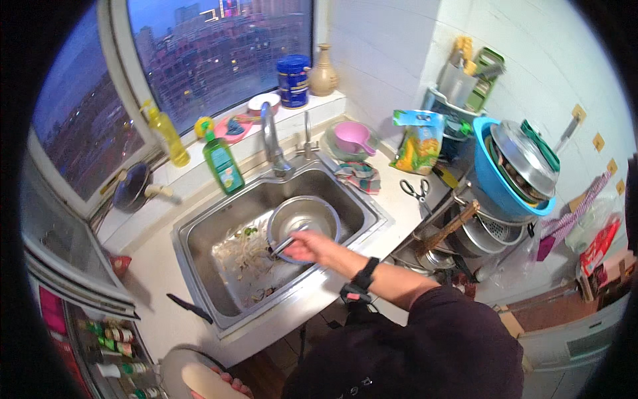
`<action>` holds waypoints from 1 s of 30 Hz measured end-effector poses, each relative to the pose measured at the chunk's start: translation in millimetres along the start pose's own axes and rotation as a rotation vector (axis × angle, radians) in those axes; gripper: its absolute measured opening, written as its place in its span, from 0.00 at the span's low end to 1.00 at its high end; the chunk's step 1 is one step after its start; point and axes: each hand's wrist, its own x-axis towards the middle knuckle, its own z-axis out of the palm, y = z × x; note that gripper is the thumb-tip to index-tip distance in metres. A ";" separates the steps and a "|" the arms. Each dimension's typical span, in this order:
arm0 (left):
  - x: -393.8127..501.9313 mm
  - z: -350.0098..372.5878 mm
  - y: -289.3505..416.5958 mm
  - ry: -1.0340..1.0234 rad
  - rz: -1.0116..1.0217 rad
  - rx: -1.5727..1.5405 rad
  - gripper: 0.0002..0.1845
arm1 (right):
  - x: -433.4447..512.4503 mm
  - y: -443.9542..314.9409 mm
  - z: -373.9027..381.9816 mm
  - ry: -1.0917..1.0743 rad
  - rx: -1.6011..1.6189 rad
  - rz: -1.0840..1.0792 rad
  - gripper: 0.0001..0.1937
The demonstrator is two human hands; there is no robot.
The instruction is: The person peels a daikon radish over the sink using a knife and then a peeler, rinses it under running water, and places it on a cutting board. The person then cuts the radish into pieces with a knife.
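Observation:
My right hand [311, 247] reaches over a round steel bowl [319, 214] in the sink, its fingers closed on a thin metal utensil [286, 244] whose kind is blurred. Pale peelings and scraps [249, 254] lie in the steel sink [199, 274], left of the bowl, with a bit of green among them. At the bottom edge, the fingers of my left hand [234, 383] curl round a smooth, pale, elongated thing [207, 381], partly cut off by the frame. Behind it is a round grey object [174, 366]. A black-handled knife [189, 308] rests at the sink's left corner.
Behind the sink stand the faucet [270, 134] and a green soap bottle [222, 164]. To the right are a pink ladle [351, 137], a cloth [359, 175], scissors [418, 192] and a blue basin [483, 164] with lids. An open window sash [75, 269] juts in at left.

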 end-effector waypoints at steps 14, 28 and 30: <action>83.0 121.5 -57.3 -0.050 0.069 0.231 0.30 | -0.8 -214.6 -260.6 0.552 0.558 -0.856 0.12; 183.3 188.6 -107.7 0.136 -0.067 -0.016 0.33 | 110.8 -259.6 -318.4 0.986 -0.357 -0.737 0.26; 200.6 203.2 -114.6 0.082 -0.088 -0.081 0.31 | 90.1 -258.6 -290.2 1.055 -0.500 -0.966 0.28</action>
